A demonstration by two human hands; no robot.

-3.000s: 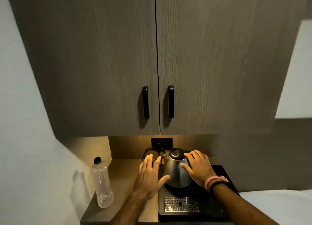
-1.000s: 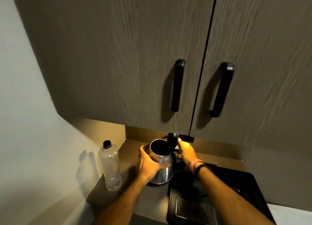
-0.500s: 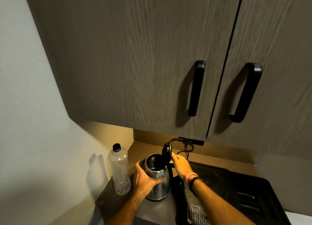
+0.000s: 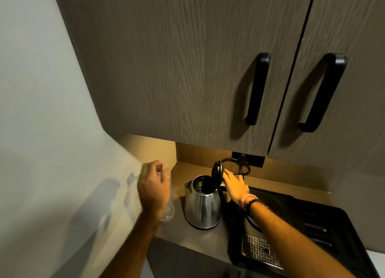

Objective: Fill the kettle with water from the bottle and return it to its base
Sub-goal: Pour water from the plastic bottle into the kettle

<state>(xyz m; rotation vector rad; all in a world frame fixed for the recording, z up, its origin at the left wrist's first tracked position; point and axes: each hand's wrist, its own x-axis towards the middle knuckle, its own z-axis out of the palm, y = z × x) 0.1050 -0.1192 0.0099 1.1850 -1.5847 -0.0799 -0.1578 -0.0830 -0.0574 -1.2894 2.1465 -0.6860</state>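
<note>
2 hands: left hand (image 4: 153,191) curled around the bottle (image 4: 167,212), cap on; whether the grip has closed, I cannot tell. Right hand (image 4: 234,185) flat and open against the raised lid (image 4: 216,171).
Kettle (image 4: 203,204): upright on the counter (image 4: 200,239), left of its base (image 4: 253,220).
Spill risk: a blurred, hasty lift could knock the kettle.
Pour risk: the lid may drop if released.

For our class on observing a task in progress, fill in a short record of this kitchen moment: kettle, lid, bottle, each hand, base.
kettle: upright on the counter, off its base
lid: hinged open, standing up
bottle: clear plastic, left of kettle, mostly hidden
left hand: at the bottle, blurred; grip unclear
right hand: open, fingers by the lid
base: on the black tray, bare
</note>
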